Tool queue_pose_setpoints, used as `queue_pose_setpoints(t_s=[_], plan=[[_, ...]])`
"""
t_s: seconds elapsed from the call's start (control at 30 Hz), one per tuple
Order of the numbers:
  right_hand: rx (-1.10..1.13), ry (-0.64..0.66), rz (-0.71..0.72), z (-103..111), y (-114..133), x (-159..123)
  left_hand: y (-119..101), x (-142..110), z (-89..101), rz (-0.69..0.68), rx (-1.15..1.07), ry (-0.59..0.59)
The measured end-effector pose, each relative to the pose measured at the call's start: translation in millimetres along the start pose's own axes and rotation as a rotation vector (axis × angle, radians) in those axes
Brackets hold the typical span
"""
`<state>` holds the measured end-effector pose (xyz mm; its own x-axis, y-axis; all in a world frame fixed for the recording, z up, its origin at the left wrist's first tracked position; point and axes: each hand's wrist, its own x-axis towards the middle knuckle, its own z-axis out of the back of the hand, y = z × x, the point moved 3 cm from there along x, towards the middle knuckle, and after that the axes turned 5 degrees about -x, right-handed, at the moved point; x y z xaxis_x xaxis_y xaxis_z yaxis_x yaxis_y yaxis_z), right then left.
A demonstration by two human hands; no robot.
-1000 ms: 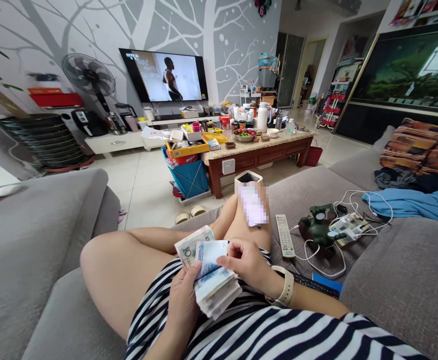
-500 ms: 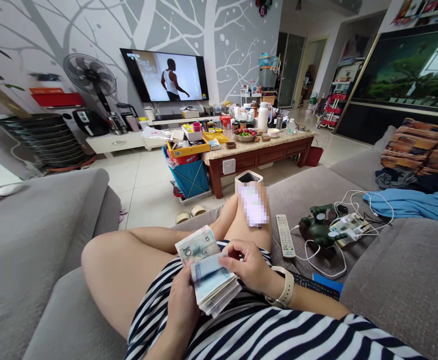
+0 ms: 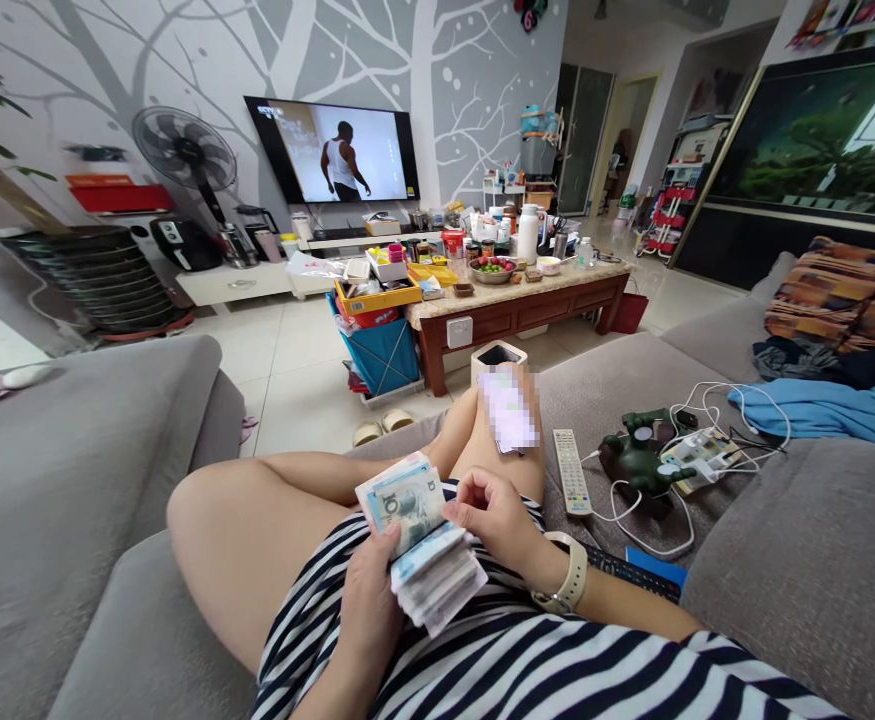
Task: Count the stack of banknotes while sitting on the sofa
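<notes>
Paper banknote stack (image 3: pixel 426 560) gripped in left hand (image 3: pixel 368 608), right hand (image 3: pixel 498 520) pinching notes, one remote (image 3: pixel 570 471) nearby

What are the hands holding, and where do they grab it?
A stack of banknotes. The left hand grips its near end, thumb on top; the right hand pinches the top notes at the right edge.

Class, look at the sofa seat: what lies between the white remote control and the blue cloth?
In the head view, a green toy and a tangle of white cables lie between the remote control and the blue cloth.
</notes>
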<state>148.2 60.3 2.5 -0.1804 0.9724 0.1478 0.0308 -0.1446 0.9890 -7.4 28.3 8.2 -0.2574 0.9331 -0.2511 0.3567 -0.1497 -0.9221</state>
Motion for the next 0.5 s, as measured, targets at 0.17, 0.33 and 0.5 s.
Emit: queue_pose_setpoints(t_s=[0.17, 0.33, 0.5], plan=[[-0.001, 0.001, -0.02, -0.3, -0.2, 2.3, 10.5, -1.5, 0.9, 0.116, -0.115, 0.011], [0.002, 0.021, -0.005, -0.7, 1.6, 1.3, 6.3, -1.2, -0.9, 0.088, -0.079, 0.005], [0.006, 0.035, -0.002, -0.7, 2.4, -0.3, -12.9, -7.5, -5.0, -0.035, 0.025, -0.061]])
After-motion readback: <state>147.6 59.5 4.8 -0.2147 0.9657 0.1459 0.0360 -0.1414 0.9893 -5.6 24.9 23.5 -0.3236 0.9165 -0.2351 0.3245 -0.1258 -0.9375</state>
